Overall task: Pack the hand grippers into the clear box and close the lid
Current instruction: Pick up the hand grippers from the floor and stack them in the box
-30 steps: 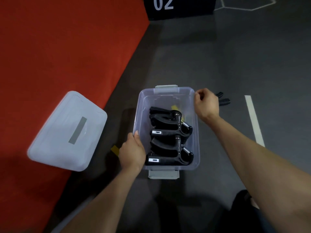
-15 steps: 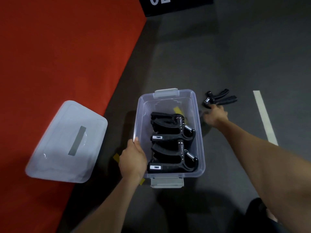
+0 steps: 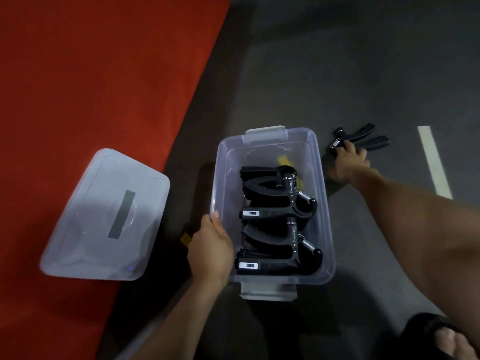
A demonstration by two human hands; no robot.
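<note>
The clear box point(image 3: 326, 203) stands open on the dark floor with two black hand grippers inside, one at the far end point(image 3: 270, 196) and one at the near end point(image 3: 278, 255). My left hand point(image 3: 210, 250) grips the box's left wall. A third black hand gripper point(image 3: 363, 139) lies on the floor just right of the box's far corner. My right hand point(image 3: 348, 159) reaches over it, fingers curled around its spring end. The clear lid point(image 3: 104, 216) lies apart to the left, half on the red mat.
A red mat point(image 3: 91, 87) covers the floor at left. A white tape line point(image 3: 433, 162) runs along the floor at right. Yellow tape bits point(image 3: 185, 239) lie beside the box. A foot in a dark sandal point(image 3: 446, 339) shows at the bottom right.
My right hand left the box's far right rim and moved right onto the gripper on the floor, closing on its spring end. My left hand stayed on the box wall.
</note>
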